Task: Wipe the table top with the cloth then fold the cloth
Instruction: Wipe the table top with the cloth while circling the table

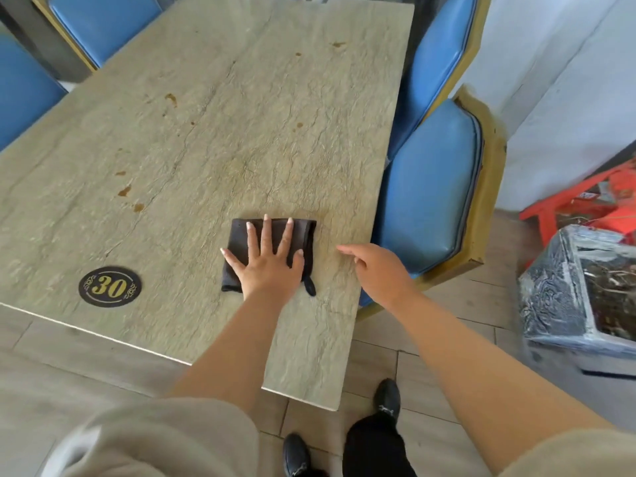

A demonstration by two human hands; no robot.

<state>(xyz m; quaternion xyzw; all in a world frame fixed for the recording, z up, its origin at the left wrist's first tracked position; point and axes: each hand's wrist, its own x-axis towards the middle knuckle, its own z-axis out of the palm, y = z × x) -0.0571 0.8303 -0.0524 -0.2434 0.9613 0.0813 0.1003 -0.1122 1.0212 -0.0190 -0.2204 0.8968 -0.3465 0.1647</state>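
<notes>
A dark brown cloth [237, 237], folded into a small rectangle, lies flat on the beige stone-pattern table top [213, 132] near its right front corner. My left hand [266, 261] presses flat on the cloth with fingers spread. Just right of the cloth, my right hand [377, 268] hovers over the table's right edge, fingers loosely curled, holding nothing. Several brown stains [124, 191] dot the table top on the left and further back.
A round black "30" badge [109, 286] sits near the table's front left. Blue padded chairs [433, 187] stand along the right side and at the far left. A wrapped box [581, 294] and a red stool [585, 197] are on the floor to the right.
</notes>
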